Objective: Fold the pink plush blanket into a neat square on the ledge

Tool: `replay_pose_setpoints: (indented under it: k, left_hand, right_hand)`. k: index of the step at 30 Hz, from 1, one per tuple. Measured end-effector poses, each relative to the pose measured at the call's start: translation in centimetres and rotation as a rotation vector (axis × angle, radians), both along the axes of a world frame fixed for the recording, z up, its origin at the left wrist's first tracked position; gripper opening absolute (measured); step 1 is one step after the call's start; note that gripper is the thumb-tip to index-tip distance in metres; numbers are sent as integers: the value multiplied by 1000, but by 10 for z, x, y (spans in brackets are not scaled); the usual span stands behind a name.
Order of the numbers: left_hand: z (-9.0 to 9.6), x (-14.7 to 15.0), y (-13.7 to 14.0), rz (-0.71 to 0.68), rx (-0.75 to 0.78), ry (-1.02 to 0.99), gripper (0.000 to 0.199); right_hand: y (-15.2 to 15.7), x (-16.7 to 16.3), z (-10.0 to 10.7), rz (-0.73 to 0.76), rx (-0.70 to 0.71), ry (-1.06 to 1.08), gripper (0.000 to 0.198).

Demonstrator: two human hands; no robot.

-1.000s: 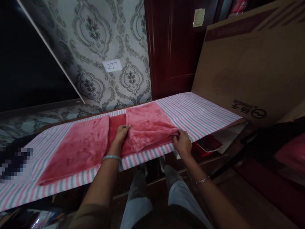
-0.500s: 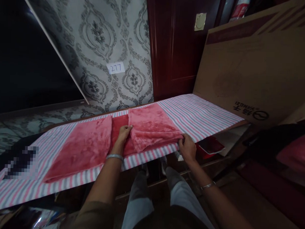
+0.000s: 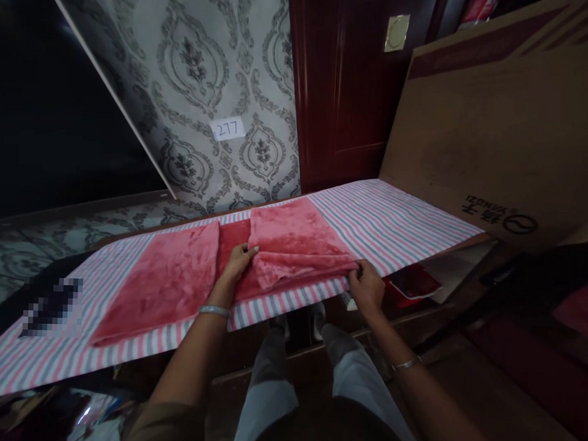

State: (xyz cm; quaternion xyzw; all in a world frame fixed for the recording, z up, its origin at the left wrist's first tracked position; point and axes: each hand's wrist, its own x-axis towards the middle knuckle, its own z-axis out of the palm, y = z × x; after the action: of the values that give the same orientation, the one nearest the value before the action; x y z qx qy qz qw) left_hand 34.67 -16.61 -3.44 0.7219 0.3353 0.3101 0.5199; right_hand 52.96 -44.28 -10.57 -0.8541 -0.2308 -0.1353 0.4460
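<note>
Towel (image 3: 268, 258) folding is going on at the near edge of the striped cloth (image 3: 395, 217), where the pink plush piece is lying partly doubled over. I am pinching its right folded corner with my right hand (image 3: 367, 285), fingers closed on the layers right at the table's front edge. My left hand (image 3: 238, 263) is resting on the middle of the towel, fingertips curled onto the inner edge of the folded flap, thumb against it; whether they are truly gripping or only pressing I cannot tell. To do this well, I judge I am needing to keep both edges level, holding the corner layers flush together while the left hand is pinning the crease, so the plush is not bunching or sliding on the stripes.
</note>
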Motion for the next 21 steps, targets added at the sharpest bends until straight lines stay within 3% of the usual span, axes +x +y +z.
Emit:
replay_pose_setpoints:
  k: [3, 6, 8, 10, 13, 21]
  left_hand:
    - [4, 1, -7, 118, 116, 10, 34]
    - [7, -6, -35, 216, 532, 17, 35]
    - [8, -15, -60, 83, 839, 59, 32]
    - [6, -25, -80, -167, 1006, 146, 28]
    - [2, -37, -90, -376, 1072, 283, 20]
    - [-1, -58, -62, -409, 1072, 265, 27]
  right_hand:
    - [1, 2, -4, 1, 24, -25, 29]
    - [0, 4, -6, 6, 39, -45, 28]
    - [-1, 4, -7, 14, 45, -52, 28]
    - [-1, 4, -7, 17, 46, -54, 29]
    - [-1, 3, -7, 10, 42, -55, 27]
    - [-1, 1, -5, 3, 31, -55, 26]
